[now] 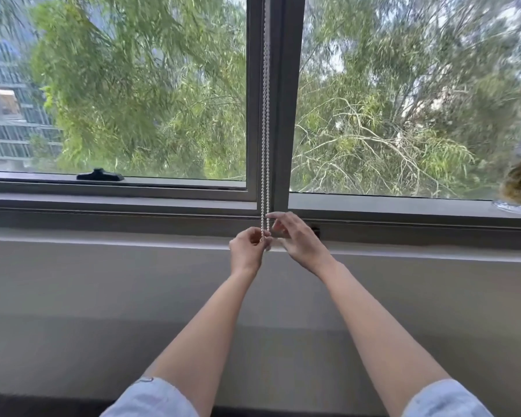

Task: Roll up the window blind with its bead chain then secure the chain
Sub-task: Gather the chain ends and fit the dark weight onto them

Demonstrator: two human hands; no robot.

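Observation:
A white bead chain (pixel 265 121) hangs as a double strand down the grey centre mullion (pixel 283 100) of the window. Its lower loop ends at sill height, between my two hands. My left hand (pixel 247 251) pinches the bottom of the chain with thumb and fingers. My right hand (pixel 298 239) is just to the right, its fingertips touching the chain slightly higher, fingers partly spread. The blind itself is out of view above the frame; both panes show bare glass with trees outside.
A black window latch (pixel 100 175) sits on the left sash's bottom rail. A small dark fitting (pixel 315 230) shows on the frame right of my right hand. A plant in a clear pot (pixel 518 191) stands on the sill (pixel 133 239) at far right.

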